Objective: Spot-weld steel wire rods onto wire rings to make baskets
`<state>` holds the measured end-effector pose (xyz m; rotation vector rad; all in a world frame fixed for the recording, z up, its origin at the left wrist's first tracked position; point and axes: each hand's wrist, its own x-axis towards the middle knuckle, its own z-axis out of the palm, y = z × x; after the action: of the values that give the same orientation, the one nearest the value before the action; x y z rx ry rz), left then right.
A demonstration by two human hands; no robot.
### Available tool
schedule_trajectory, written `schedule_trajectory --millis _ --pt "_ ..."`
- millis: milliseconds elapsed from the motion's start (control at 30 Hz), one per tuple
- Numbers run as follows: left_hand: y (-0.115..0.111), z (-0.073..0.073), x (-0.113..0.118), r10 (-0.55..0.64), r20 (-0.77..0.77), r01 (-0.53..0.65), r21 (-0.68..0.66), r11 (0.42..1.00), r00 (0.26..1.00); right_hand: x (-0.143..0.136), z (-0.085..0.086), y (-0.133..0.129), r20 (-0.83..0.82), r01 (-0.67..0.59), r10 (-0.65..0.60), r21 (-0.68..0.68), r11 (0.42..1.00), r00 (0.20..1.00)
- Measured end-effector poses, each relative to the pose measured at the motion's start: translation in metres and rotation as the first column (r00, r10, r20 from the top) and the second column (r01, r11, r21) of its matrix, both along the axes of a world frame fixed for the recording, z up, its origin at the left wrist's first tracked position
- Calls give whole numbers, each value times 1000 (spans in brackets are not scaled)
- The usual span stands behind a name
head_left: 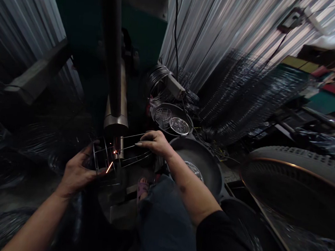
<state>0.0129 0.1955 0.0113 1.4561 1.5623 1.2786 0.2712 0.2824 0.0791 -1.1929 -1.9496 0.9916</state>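
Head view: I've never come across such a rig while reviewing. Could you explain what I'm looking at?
There is no robot here: a camera worn on a person's head looks forward and down at two bare hands. The left hand and right hand hold a wire frame at a machine's metal cylinder, with orange sparks just below it. Beside the right arm sit a small pan with round metal pieces and a larger pan. Much is too dark to identify.

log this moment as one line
left hand: gripping wire frame | right hand: pinching wire frame | sparks: below metal cylinder | wire coil: beyond right hand
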Motion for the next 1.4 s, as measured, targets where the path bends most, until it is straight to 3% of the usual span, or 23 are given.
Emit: schedule_trajectory --millis 200,267,367,433,500,567,633,733,833,967,1233,1333,1400 --pt "1 5 3 13 -30 -14 -17 1000 999 0 3 -2 50 34 -33 -12 999 998" --pt "-5 6 3 22 -55 -22 4 1000 998 3 9 -14 105 105 -119 128 986 987" --pt "-33 -1 -2 18 -126 -10 68 998 992 10 8 -54 74 265 -304 325 908 950" --pt "-64 -11 -5 -6 -199 24 91 996 980 13 -6 -91 -3 261 -270 266 928 963" --pt "-97 -22 -5 -37 -290 65 87 994 956 12 -29 -131 -56 92 -86 108 990 995" --pt "-126 -31 -4 -61 -352 89 62 994 934 7 -54 -166 -106 -36 36 1 999 994" --pt "-144 -34 -1 -48 -356 57 17 998 933 -1 -74 -191 -164 20 -25 -32 999 986" --pt "-152 -30 3 60 -247 -89 -106 990 967 -13 -85 -208 -213 207 -216 -62 976 953" --pt "-148 -22 7 173 18 -163 -258 952 985 -22 -80 -210 -202 200 -219 -111 974 955" --pt "-144 -20 12 222 307 -104 -357 928 925 -32 -73 -216 -210 156 -176 -112 981 962" --pt "-146 -17 16 258 507 -42 -398 916 823 -36 -65 -227 -209 105 -119 -77 991 971" --pt "-144 -19 16 272 495 -48 -419 907 825 -37 -57 -234 -270 -73 25 -168 983 962" --pt "-142 -24 14 250 464 -12 -458 889 850 -41 -53 -239 -325 -248 157 -262 933 933"
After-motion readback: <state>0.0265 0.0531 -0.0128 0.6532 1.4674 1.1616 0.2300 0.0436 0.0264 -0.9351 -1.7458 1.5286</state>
